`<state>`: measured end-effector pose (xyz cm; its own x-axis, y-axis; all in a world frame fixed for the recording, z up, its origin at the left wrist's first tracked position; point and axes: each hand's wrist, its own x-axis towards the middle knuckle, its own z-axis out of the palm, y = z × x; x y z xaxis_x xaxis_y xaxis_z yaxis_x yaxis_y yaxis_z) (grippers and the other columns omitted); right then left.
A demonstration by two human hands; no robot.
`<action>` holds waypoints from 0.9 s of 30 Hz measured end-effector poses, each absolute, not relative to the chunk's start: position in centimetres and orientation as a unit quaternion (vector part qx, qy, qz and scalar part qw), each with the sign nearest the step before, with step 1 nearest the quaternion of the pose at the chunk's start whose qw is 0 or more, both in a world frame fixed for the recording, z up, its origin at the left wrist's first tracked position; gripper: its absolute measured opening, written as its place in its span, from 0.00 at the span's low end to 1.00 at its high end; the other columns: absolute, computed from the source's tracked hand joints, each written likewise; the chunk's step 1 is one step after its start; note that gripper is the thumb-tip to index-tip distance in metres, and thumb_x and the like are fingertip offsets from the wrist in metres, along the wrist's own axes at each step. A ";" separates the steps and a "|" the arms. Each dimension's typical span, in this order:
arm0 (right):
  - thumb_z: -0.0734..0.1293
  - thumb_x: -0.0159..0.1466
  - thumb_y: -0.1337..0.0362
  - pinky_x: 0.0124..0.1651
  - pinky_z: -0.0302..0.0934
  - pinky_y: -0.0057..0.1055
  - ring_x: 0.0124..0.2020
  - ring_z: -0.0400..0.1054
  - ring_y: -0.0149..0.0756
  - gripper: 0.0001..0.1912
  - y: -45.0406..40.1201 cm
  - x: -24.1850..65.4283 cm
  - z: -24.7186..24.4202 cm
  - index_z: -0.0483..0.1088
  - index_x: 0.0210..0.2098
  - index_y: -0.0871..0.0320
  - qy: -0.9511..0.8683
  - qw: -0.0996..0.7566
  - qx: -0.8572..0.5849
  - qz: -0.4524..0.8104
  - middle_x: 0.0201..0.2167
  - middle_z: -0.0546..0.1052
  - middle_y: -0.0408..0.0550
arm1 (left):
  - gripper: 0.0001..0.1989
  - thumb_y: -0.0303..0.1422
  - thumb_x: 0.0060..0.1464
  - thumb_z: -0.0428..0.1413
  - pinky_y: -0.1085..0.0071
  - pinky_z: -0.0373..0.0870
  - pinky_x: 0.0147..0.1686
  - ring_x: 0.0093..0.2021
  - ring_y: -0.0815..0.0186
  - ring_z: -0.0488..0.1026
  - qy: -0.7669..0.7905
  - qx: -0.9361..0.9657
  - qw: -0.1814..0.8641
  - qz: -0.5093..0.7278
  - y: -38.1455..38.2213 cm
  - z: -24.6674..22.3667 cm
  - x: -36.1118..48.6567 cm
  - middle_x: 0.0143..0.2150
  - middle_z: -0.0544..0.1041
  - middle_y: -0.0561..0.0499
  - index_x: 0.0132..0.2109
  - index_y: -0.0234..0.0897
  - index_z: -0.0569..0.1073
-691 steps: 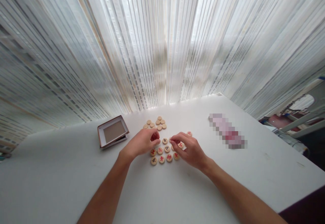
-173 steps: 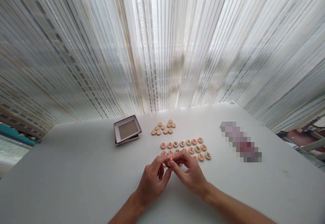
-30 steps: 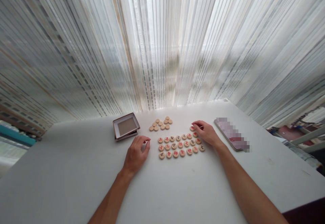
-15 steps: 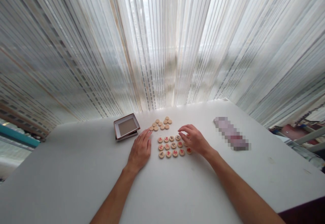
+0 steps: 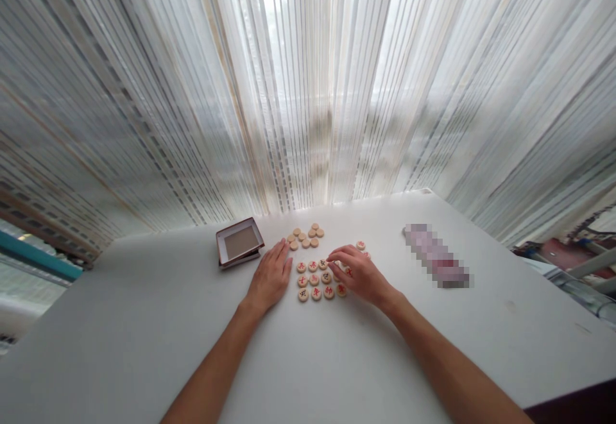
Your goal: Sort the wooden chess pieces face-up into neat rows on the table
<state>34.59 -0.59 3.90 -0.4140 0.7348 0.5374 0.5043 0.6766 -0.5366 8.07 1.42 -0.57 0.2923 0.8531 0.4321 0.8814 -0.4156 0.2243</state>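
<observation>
Round wooden xiangqi pieces [image 5: 316, 294] lie face up in rows on the white table, marked with red or black characters. My right hand [image 5: 363, 274] is over the right part of these rows. Its thumb and forefinger close around a piece in the top row, mostly hidden by the fingers. My left hand [image 5: 270, 276] rests palm down left of the rows, fingers stretched out, its tips beside a loose group of blank-side-up pieces [image 5: 306, 243]. Two more red-marked pieces, one of them a red piece [image 5: 360, 244], show beyond my right hand.
An open shallow box [image 5: 239, 241], its tray set askew on the other part, stands at the back left. A pixelated pinkish object [image 5: 437, 256] lies on the table [image 5: 308, 366] to the right. Striped sheer curtains [image 5: 298, 90] hang along the table's far edge.
My right hand has moved left and slightly down, its fingertips now over the fourth top-row piece. Pieces at the upper right have come into view. My left hand has shifted slightly.
</observation>
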 end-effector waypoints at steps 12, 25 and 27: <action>0.65 0.68 0.66 0.44 0.68 0.36 0.42 0.72 0.40 0.06 -0.8 34.0 3.2 0.74 0.41 0.54 -0.838 0.387 -0.359 0.137 0.38 0.78 0.50 | 0.19 0.27 0.64 0.48 0.58 0.71 0.58 0.58 0.58 0.73 -0.558 -0.792 0.047 -0.245 -2.4 0.0 6.6 0.60 0.74 0.44 0.59 0.38 0.72; 0.64 0.68 0.66 0.43 0.68 0.37 0.40 0.72 0.40 0.06 -1.9 32.7 3.6 0.73 0.42 0.54 -0.854 0.371 -0.330 0.156 0.37 0.78 0.50 | 0.13 0.30 0.66 0.49 0.59 0.73 0.50 0.47 0.57 0.75 -0.527 -0.807 0.064 -0.259 -3.2 1.4 7.3 0.47 0.78 0.44 0.53 0.39 0.73; 0.64 0.68 0.66 0.43 0.68 0.38 0.40 0.71 0.41 0.07 -1.9 32.6 3.5 0.73 0.42 0.54 -0.856 0.368 -0.328 0.157 0.37 0.77 0.51 | 0.12 0.30 0.65 0.49 0.59 0.73 0.49 0.46 0.57 0.75 -0.525 -0.809 0.059 -0.257 -3.3 1.5 7.4 0.47 0.78 0.44 0.52 0.39 0.73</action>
